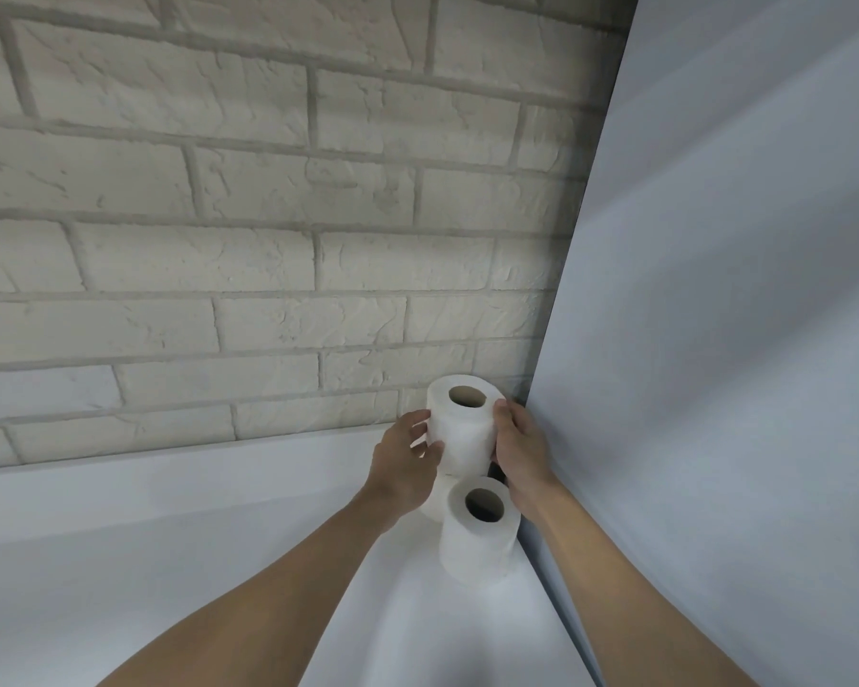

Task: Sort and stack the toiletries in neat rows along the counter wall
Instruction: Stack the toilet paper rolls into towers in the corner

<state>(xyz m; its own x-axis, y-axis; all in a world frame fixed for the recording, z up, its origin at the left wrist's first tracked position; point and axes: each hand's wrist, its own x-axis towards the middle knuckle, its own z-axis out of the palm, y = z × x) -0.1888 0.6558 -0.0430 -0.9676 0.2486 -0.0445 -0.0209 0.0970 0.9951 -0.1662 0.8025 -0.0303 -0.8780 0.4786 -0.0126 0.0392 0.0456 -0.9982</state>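
Both hands reach forward from bare forearms into the far right corner of the worktop (219, 538) and meet round one toilet roll. The left hand (402, 468) comes in from the left with its back toward the camera. Its fingers are curled against the left side of the upper roll (462, 433) and the thumb lies on the roll's near face. The right hand (519, 448) clasps the opposite side, knuckles up, with its fingertips (499, 409) reaching the roll's top rim. Each hand is partly closed round the paper, so the roll is gripped between the two.

The upper roll is white and stands upright, with its brown cardboard core open toward the camera. It sits high in the corner, close to the brick wall (219, 240) behind and the plain pale side panel (715, 339) on the right. A strip of white (435, 503) shows just beneath it, beside the left wrist. This looks like another roll under it, though most of it is hidden.

The nearer roll (477, 542) is also white and upright, with a dark core. It stands on the worktop just in front of the held one, close against the side panel and below the right wrist.
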